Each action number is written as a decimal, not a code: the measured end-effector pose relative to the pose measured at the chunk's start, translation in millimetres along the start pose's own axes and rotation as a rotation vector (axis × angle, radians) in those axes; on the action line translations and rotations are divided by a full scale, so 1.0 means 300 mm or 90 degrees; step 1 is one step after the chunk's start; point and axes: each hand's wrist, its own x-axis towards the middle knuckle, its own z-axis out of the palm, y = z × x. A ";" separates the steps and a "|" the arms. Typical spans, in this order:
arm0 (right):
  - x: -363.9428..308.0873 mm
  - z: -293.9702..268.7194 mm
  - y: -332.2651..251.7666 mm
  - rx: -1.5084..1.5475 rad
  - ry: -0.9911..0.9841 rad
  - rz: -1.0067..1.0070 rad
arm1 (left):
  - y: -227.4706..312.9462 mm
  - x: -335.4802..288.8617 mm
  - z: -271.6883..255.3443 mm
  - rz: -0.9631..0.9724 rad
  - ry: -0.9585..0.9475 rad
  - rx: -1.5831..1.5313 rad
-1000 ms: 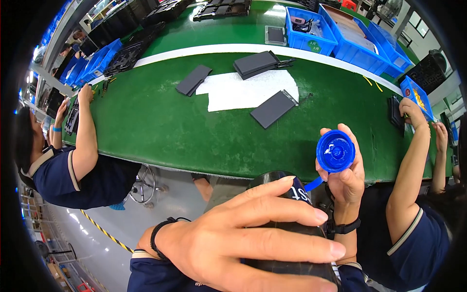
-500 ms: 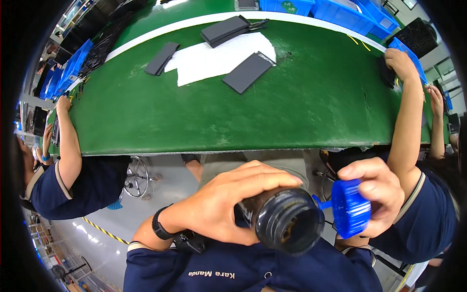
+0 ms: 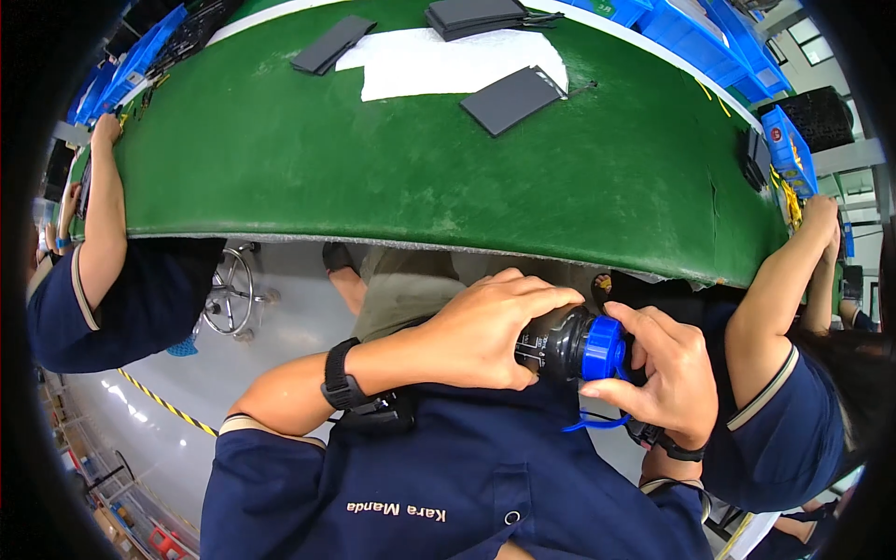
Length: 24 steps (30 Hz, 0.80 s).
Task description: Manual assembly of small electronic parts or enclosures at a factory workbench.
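Observation:
My left hand (image 3: 476, 333) is wrapped round a dark translucent water bottle (image 3: 560, 342), which lies on its side in the air over my lap. A blue screw cap (image 3: 601, 349) sits on the bottle's mouth, at its right end. My right hand (image 3: 670, 371) grips that cap, thumb below and fingers above. A thin blue strap (image 3: 597, 424) hangs in a loop beneath it. My left palm hides the bottle's base.
Ahead is a green table (image 3: 420, 177) with a white sheet (image 3: 411, 70) and several flat dark grey pieces (image 3: 513, 99). Blue bins (image 3: 695, 42) stand at the back right. A co-worker sits on either side, their arms (image 3: 789, 243) at the table. A wheeled stool (image 3: 233, 291) is at the left.
The blue cap, held apart from the open bottle before, is now on its mouth. The bottle has turned sideways and risen. My view has shifted, and the right co-worker's arm has moved.

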 end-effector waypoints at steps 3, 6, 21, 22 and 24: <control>-0.020 0.061 0.044 0.048 0.059 0.114 | -0.050 0.014 0.032 0.039 0.033 0.028; -0.010 0.120 0.070 0.100 0.168 0.053 | -0.099 0.036 0.030 0.027 -0.021 -0.077; -0.064 0.073 0.092 0.071 0.084 0.073 | -0.189 0.120 0.095 0.062 -0.120 -0.137; -0.070 0.078 0.094 0.070 0.085 0.077 | -0.187 0.117 0.105 0.064 -0.124 -0.139; -0.085 0.102 0.115 0.031 0.061 0.242 | -0.181 0.111 0.126 0.071 -0.056 -0.050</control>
